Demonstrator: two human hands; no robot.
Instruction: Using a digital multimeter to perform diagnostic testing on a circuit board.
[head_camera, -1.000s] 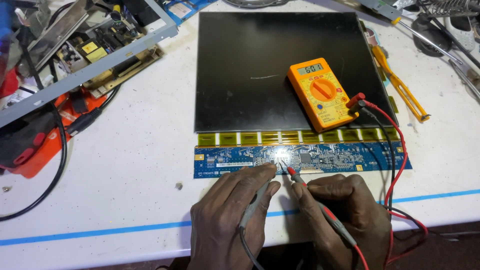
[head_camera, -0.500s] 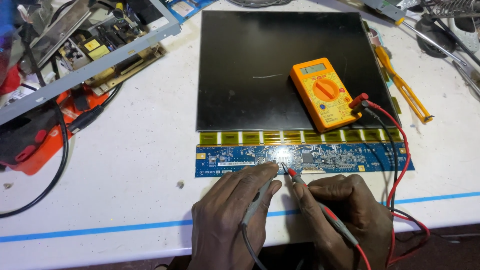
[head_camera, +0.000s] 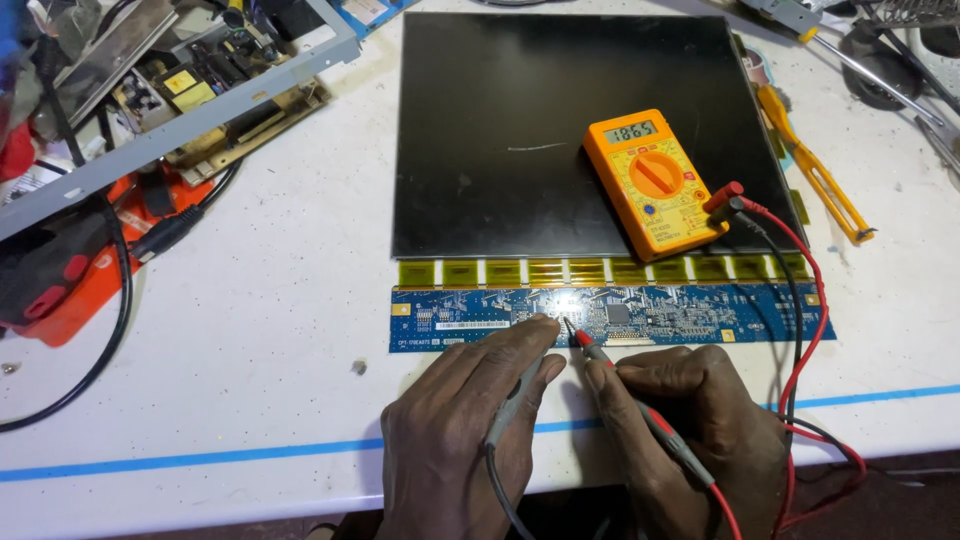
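On the blue circuit strip (head_camera: 610, 315) below the black panel (head_camera: 570, 130), both probe tips were already set: the black probe (head_camera: 515, 400) pinched in the left hand (head_camera: 465, 440), the red probe (head_camera: 640, 415) gripped by the right hand (head_camera: 690, 430); a reading was shown on the orange multimeter (head_camera: 655, 180), with further points seemingly left untested

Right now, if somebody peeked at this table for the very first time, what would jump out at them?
Probably the orange multimeter, lying on the big black panel at the table's middle. Next, the two hands at the near edge: the left hand holds a black probe and the right hand a red probe, both tips pressed to the long blue circuit board.
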